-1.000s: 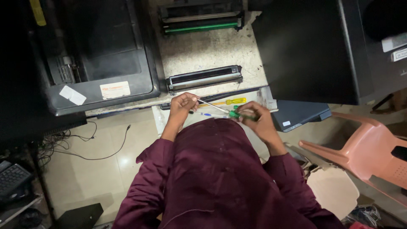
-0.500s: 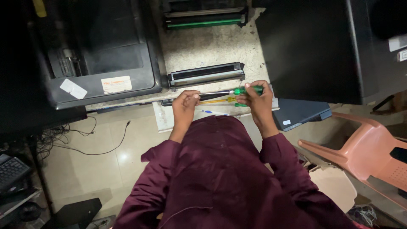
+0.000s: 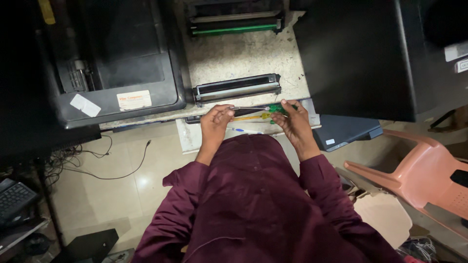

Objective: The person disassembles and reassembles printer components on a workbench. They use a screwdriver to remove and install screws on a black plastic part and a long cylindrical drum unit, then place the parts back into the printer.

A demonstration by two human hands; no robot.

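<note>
So the green-handled screwdriver (image 3: 265,108) is now lying level between both hands, just in front of the toner cartridge (image 3: 237,88) at the desk (image 3: 243,53) edge; half a second back the right hand had it further right, and a second ago it was angled lower down. Right hand (image 3: 292,122) is closed round the handle, left hand (image 3: 217,119) pinches the shaft tip, so looks like they've lined the tool up along that cartridge, with the printer (image 3: 112,63) off to the left.
</note>
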